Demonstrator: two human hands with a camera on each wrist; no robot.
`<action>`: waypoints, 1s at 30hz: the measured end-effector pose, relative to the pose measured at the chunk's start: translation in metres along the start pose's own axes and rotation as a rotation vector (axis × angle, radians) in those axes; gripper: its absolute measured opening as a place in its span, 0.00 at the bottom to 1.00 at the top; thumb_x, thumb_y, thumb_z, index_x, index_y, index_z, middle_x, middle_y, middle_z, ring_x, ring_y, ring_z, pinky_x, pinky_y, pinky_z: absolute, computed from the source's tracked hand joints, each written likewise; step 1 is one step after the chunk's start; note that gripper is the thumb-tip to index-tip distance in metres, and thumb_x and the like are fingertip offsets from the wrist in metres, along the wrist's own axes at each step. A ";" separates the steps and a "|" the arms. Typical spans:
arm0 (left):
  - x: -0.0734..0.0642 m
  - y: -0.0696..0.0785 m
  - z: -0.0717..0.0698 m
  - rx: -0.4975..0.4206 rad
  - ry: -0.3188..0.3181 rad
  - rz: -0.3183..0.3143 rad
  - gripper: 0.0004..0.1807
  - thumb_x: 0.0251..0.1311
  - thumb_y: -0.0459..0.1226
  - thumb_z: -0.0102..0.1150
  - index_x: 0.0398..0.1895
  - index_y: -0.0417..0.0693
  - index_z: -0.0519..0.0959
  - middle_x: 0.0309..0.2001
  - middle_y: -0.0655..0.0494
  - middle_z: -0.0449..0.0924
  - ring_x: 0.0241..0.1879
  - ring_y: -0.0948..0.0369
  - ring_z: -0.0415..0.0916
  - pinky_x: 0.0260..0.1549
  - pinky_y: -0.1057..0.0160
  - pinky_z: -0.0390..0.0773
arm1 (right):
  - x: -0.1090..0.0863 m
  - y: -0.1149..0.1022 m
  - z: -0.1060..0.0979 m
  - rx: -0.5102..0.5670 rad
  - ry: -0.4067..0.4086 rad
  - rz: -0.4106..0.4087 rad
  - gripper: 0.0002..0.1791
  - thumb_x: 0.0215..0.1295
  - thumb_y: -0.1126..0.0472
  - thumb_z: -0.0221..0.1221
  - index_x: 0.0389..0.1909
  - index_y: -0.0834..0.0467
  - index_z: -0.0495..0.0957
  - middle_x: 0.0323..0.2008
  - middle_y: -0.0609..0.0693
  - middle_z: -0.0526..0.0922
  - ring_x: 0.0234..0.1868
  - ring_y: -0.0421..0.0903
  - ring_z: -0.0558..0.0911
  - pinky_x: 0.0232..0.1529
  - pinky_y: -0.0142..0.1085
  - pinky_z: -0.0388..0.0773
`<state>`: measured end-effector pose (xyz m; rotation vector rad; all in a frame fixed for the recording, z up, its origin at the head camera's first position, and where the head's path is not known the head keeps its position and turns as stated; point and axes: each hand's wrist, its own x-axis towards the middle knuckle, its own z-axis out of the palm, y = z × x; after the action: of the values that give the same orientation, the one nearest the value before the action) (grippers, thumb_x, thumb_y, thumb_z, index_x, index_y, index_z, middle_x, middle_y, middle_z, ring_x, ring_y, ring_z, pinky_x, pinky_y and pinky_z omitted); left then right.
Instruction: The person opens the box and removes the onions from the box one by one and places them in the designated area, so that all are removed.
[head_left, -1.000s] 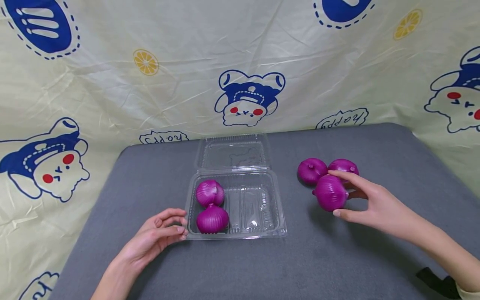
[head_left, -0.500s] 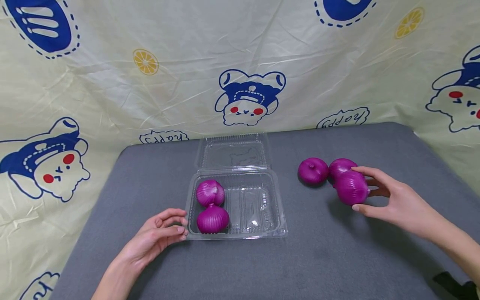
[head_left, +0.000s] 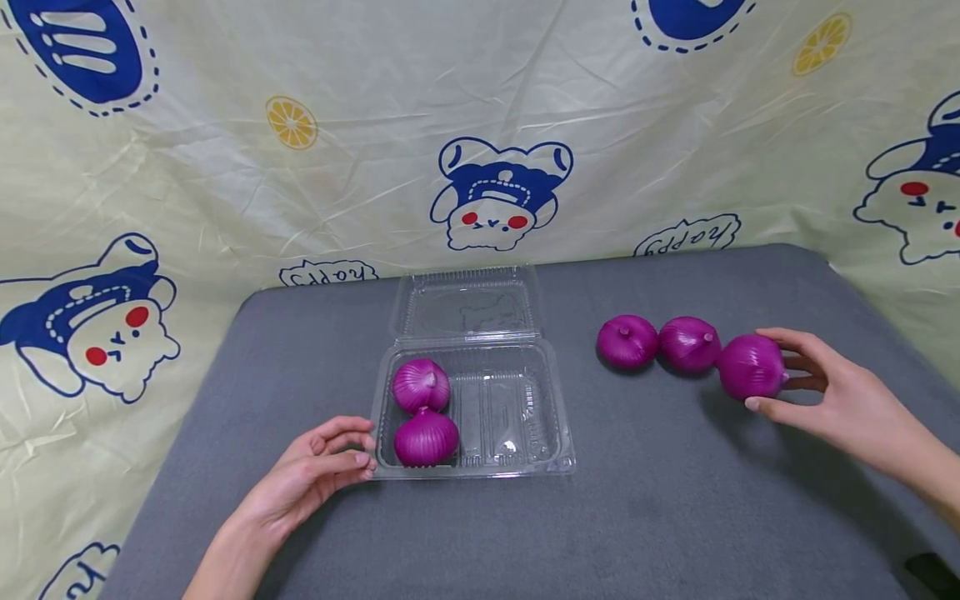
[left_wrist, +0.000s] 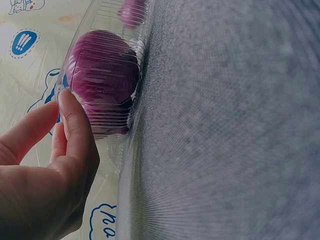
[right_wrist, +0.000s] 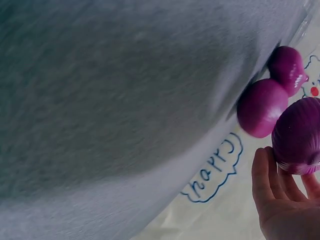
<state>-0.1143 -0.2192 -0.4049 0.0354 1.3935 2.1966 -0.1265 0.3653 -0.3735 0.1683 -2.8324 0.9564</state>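
My right hand (head_left: 851,396) grips a purple onion (head_left: 750,367) between thumb and fingers. It is held just above the table, its shadow falling below it. To its left, two more onions sit side by side, a middle onion (head_left: 689,344) and a left onion (head_left: 627,342). My left hand (head_left: 311,467) pinches the left rim of a clear plastic clamshell container (head_left: 517,417). Inside it, along the left side, rest a rear onion (head_left: 420,385) and a front onion (head_left: 426,437). In the left wrist view, thumb and fingertips meet at the container's edge.
The container's hinged lid (head_left: 468,304) lies open toward the back of the grey cloth-covered table (head_left: 525,533). Behind the table hangs a pale printed sheet (head_left: 360,192). A black strap (head_left: 930,575) shows at the lower right.
My right hand has carried its onion to the right, away from in front of the other two. The middle onion has turned slightly and is uncovered. My left hand and the container stay put.
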 end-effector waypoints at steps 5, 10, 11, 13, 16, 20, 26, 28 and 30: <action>0.001 -0.001 0.000 0.000 0.004 -0.002 0.18 0.62 0.21 0.55 0.55 0.38 0.73 0.43 0.49 0.78 0.40 0.57 0.80 0.46 0.59 0.82 | 0.003 0.011 -0.003 -0.016 0.001 0.035 0.45 0.50 0.55 0.76 0.67 0.56 0.63 0.57 0.59 0.70 0.39 0.14 0.65 0.30 0.13 0.68; 0.001 -0.001 0.000 0.000 0.010 -0.002 0.18 0.62 0.21 0.55 0.54 0.39 0.74 0.43 0.49 0.78 0.39 0.58 0.80 0.46 0.59 0.82 | 0.013 0.021 -0.006 -0.039 -0.027 0.078 0.46 0.54 0.51 0.74 0.68 0.61 0.60 0.56 0.68 0.70 0.39 0.18 0.69 0.25 0.19 0.70; 0.001 -0.001 0.000 -0.001 0.011 -0.002 0.18 0.62 0.21 0.55 0.54 0.39 0.74 0.43 0.50 0.78 0.39 0.58 0.80 0.46 0.59 0.82 | 0.015 0.023 -0.007 -0.050 -0.035 0.090 0.46 0.55 0.51 0.73 0.69 0.62 0.59 0.56 0.69 0.69 0.43 0.25 0.74 0.25 0.20 0.71; 0.001 -0.001 -0.001 -0.001 0.010 -0.002 0.17 0.62 0.21 0.55 0.54 0.39 0.74 0.43 0.49 0.78 0.39 0.58 0.80 0.46 0.59 0.82 | 0.021 0.027 -0.007 -0.078 -0.051 0.114 0.47 0.56 0.49 0.71 0.69 0.64 0.58 0.56 0.72 0.68 0.48 0.44 0.79 0.25 0.24 0.70; 0.001 -0.001 -0.001 -0.002 0.006 -0.001 0.17 0.62 0.21 0.55 0.54 0.39 0.74 0.43 0.49 0.78 0.39 0.58 0.80 0.46 0.59 0.82 | 0.028 0.032 -0.006 -0.114 -0.070 0.139 0.48 0.58 0.47 0.70 0.69 0.66 0.56 0.56 0.74 0.67 0.52 0.73 0.72 0.30 0.36 0.76; 0.001 -0.001 -0.002 -0.005 -0.007 0.007 0.17 0.63 0.20 0.53 0.54 0.39 0.74 0.43 0.49 0.78 0.39 0.58 0.81 0.46 0.59 0.82 | 0.035 0.039 -0.004 -0.134 -0.093 0.146 0.49 0.59 0.46 0.69 0.69 0.69 0.54 0.57 0.76 0.65 0.53 0.74 0.69 0.39 0.61 0.74; 0.001 0.000 -0.001 -0.017 -0.041 0.029 0.17 0.63 0.19 0.50 0.54 0.37 0.74 0.43 0.48 0.79 0.39 0.57 0.81 0.45 0.60 0.82 | 0.044 0.044 -0.001 -0.153 -0.124 0.132 0.50 0.59 0.44 0.68 0.68 0.70 0.55 0.56 0.77 0.66 0.53 0.73 0.69 0.41 0.66 0.71; 0.001 0.000 -0.001 -0.018 -0.041 0.030 0.17 0.63 0.19 0.51 0.54 0.37 0.73 0.43 0.48 0.79 0.40 0.57 0.81 0.45 0.60 0.82 | 0.047 0.045 0.000 -0.150 -0.130 0.118 0.49 0.59 0.44 0.68 0.68 0.70 0.55 0.56 0.76 0.67 0.53 0.73 0.70 0.41 0.65 0.72; 0.000 0.000 -0.001 -0.018 -0.038 0.027 0.17 0.63 0.19 0.52 0.54 0.37 0.73 0.43 0.48 0.79 0.40 0.57 0.81 0.46 0.59 0.82 | 0.049 0.046 0.000 -0.144 -0.134 0.100 0.49 0.59 0.45 0.69 0.68 0.69 0.56 0.55 0.76 0.67 0.52 0.73 0.70 0.40 0.65 0.72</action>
<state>-0.1149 -0.2199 -0.4055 0.0891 1.3596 2.2188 -0.1815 0.3988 -0.3924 0.0766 -3.0451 0.7820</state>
